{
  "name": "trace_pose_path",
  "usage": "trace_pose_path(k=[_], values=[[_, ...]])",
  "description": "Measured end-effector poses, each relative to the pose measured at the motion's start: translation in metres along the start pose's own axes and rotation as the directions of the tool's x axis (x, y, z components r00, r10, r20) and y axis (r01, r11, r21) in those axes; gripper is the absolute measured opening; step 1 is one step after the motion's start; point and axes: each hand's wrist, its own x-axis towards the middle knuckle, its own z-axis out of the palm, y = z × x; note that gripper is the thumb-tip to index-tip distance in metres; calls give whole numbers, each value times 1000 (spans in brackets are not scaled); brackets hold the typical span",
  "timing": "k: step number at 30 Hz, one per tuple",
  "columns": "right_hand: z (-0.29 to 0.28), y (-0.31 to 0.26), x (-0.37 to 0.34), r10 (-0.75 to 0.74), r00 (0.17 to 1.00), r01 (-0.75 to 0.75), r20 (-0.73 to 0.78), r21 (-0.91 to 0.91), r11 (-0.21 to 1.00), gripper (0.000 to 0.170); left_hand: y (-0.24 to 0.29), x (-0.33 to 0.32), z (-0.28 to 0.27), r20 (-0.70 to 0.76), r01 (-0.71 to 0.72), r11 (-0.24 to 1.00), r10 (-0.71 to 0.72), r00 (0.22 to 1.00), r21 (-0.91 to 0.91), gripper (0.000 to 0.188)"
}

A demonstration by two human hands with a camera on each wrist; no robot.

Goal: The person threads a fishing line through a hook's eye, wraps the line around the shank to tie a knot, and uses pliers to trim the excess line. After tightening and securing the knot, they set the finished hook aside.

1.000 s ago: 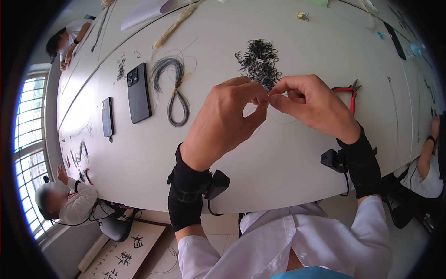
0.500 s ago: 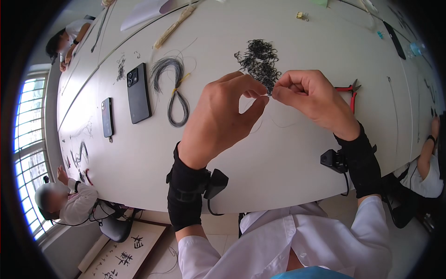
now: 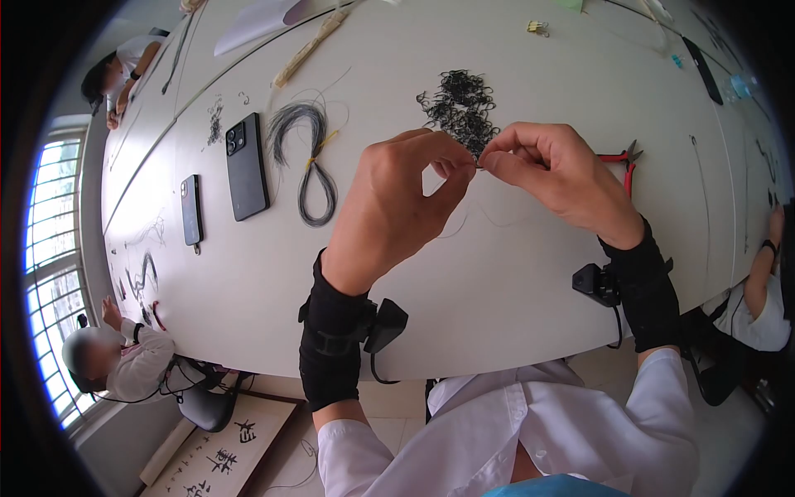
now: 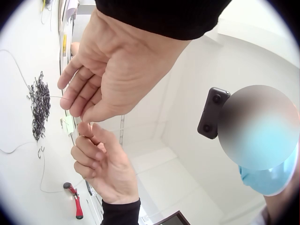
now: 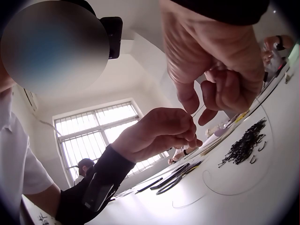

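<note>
Over the table, close to its pile of small dark hooks [image 3: 458, 108], my two hands meet at the fingertips. Thumb and index finger of my left hand [image 3: 385, 207] pinch a thin pale line [image 5: 234, 194], its other fingers nearly straight in the left wrist view. Opposite, my right hand [image 3: 563, 178] pinches at the same spot, its remaining fingers curled in. A tiny dark piece shows between the fingertips; I cannot tell what it is. Slack line curves down to the tabletop below. Two loose hooks [image 5: 253, 160] lie beside the pile in the right wrist view.
Red-handled pliers [image 3: 629, 182] lie right of my right hand. To the left are a tied bundle of grey line [image 3: 286, 128], a large phone [image 3: 248, 174] and a smaller phone [image 3: 191, 211]. A binder clip [image 3: 538, 29] sits at the back. Other people sit around the table.
My left thumb and index finger parted a little half a second ago and are together again now. Both hands have shifted slightly, and the fingertips stay close to each other.
</note>
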Motion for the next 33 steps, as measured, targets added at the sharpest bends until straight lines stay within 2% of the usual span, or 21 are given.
trace_pose_path(k=[2, 5, 11, 17, 21, 23, 27, 33], values=[[-3, -6, -3, 39, 999, -39, 15, -13, 999, 19, 1, 0, 0, 7, 26, 1000, -26, 1000, 4, 9], [-1, 0, 0, -46, 996, 44, -72, -31, 999, 21, -1, 0, 0, 8, 33, 999, -33, 999, 11, 9], [3, 6, 3, -71, 995, 75, -71, 53, 996, 20, -2, 0, 1, 10, 42, 999, -42, 999, 34, 11], [1, -3, 1, 46, 998, -46, -41, 0, 999, 20, -3, -1, 3, 10, 45, 998, -46, 999, 36, 11], [2, 6, 3, 5, 999, -5, -51, -4, 1000, 20, 3, 0, 3, 11, 94, 995, -94, 995, 24, 11], [4, 9, 2, -38, 998, 39, -59, 29, 999, 21, 1, 2, 5, 7, 55, 998, -55, 998, 9, 11], [4, 1, 1, 49, 996, -51, -71, -15, 999, 22, 0, 0, 2, 8, 49, 999, -49, 999, 8, 10], [3, 0, 0, 22, 997, -26, -69, -51, 998, 23, 0, -1, 2, 7, 33, 999, -33, 999, 23, 11]])
